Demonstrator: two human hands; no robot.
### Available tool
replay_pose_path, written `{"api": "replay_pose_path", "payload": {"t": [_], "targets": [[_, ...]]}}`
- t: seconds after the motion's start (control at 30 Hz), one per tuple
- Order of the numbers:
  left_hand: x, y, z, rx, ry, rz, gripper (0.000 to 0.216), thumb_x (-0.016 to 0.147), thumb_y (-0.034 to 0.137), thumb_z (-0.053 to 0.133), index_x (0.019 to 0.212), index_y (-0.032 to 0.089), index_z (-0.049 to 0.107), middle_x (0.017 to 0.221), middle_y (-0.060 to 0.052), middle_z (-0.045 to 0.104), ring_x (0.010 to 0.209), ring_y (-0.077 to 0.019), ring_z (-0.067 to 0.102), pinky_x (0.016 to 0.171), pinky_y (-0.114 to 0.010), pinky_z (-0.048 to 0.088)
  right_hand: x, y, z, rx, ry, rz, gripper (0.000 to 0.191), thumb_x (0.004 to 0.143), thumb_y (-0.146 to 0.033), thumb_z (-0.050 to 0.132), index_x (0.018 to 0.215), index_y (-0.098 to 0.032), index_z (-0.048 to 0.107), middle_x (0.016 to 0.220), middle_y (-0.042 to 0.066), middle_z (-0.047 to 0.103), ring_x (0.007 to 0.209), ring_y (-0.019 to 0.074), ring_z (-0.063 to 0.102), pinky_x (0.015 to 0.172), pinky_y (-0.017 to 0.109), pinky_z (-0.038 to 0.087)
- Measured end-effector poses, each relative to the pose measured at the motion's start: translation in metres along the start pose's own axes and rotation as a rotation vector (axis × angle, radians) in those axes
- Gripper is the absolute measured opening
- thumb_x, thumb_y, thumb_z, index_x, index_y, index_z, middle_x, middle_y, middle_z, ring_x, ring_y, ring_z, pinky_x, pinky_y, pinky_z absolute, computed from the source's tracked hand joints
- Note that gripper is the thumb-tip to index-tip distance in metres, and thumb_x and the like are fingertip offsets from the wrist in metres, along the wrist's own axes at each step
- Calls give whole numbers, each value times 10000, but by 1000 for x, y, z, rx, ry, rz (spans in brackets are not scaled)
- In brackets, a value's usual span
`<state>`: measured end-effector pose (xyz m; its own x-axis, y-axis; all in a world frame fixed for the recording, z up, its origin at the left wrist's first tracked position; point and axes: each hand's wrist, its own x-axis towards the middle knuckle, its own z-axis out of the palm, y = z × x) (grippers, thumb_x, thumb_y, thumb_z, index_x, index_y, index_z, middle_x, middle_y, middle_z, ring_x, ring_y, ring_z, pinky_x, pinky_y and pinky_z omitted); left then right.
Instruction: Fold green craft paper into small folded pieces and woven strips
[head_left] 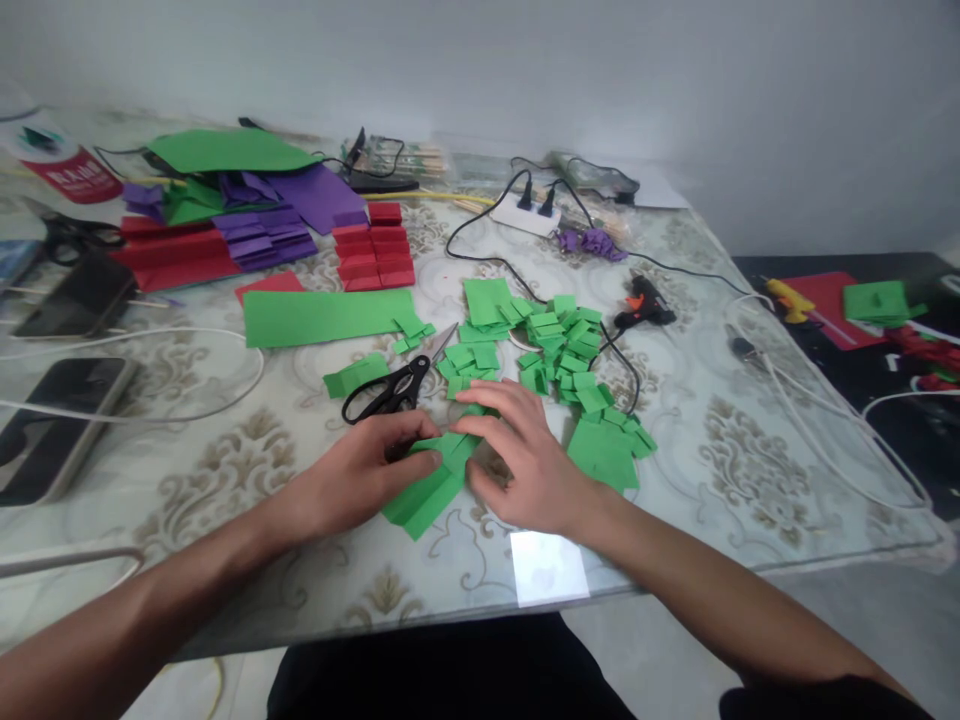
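A folded green paper strip (429, 492) slants over the table in front of me. My left hand (367, 465) pinches its left side between thumb and fingers. At its far end, my right hand (525, 460) curls round the paper, the index finger on it and the thumb alongside; the fingers partly hide that end. Just beyond my left hand lie black-handled scissors (401, 385), blades partly apart. Small folded green paper pieces (559, 345) are heaped beyond my right hand. A long flat green strip (322, 316) and a short green piece (356, 375) lie to the left.
Red folded paper (375, 250) and purple sheets (319, 195) lie at the back left. A black glue gun (643, 302) stands right of the heap, its cord running to a white power strip (525, 213). Phones (64, 425) and white cables lie left; another white cable (825, 430) crosses the right edge.
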<state>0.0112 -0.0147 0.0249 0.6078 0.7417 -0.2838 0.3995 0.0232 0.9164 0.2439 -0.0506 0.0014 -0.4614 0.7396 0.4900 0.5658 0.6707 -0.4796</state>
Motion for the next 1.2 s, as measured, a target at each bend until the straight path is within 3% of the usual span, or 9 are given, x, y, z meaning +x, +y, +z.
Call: {"api": "replay_pose_path", "payload": {"t": [0.17, 0.4, 0.53, 0.67, 0.87, 1.07, 1.2], "targets": [[2, -2, 0, 19, 28, 17, 160, 946, 354, 603, 944, 199, 642, 807, 34, 558, 723, -146, 500, 643, -260, 406, 0, 3, 1, -6, 43, 11, 318, 853, -50, 601, 1105, -243, 625, 1303, 107, 657, 1304, 297, 583, 1099, 522, 468], [2, -2, 3, 67, 65, 28, 147, 942, 341, 621, 1008, 216, 663, 879, 25, 658, 798, -162, 588, 706, -262, 446, 0, 2, 1, -31, -11, 50, 204, 844, -60, 611, 937, -241, 595, 1225, 93, 673, 1276, 304, 578, 1064, 525, 451], [0, -8, 6, 110, 65, 40, 210, 937, 346, 636, 1112, 232, 652, 956, 13, 710, 856, -179, 629, 750, -274, 476, -1, 3, 2, -43, -26, 46, 180, 842, -65, 617, 906, -230, 583, 1218, 108, 659, 1284, 309, 565, 1077, 532, 439], [-1, -13, 8, 233, 80, 66, 298, 903, 309, 659, 1193, 246, 631, 930, 26, 706, 764, -162, 589, 690, -268, 454, -1, 2, 2, -67, -31, 53, 167, 834, -70, 619, 888, -226, 595, 1254, 119, 641, 1315, 325, 544, 1095, 550, 432], [-1, -7, 9, 310, 142, 60, 277, 877, 258, 627, 1153, 239, 637, 842, 45, 664, 699, -150, 555, 656, -263, 418, 1, -3, -2, -82, -35, 61, 164, 766, -116, 662, 885, -224, 626, 1387, 142, 592, 1435, 383, 447, 1157, 617, 377], [-2, -4, 10, 344, 218, 30, 272, 873, 255, 624, 1144, 237, 635, 814, 59, 676, 717, -158, 600, 676, -265, 445, 0, -5, -2, -87, 14, 25, 83, 860, -146, 672, 891, -221, 691, 1345, 129, 650, 1403, 356, 505, 1162, 607, 394], [-2, -7, 11, 359, 260, 54, 269, 904, 270, 617, 1171, 235, 627, 953, 34, 754, 804, -184, 673, 710, -275, 479, 1, -7, -5, -108, 14, 6, 67, 895, -195, 697, 918, -222, 753, 1346, 127, 674, 1360, 350, 558, 1164, 619, 395]]}}
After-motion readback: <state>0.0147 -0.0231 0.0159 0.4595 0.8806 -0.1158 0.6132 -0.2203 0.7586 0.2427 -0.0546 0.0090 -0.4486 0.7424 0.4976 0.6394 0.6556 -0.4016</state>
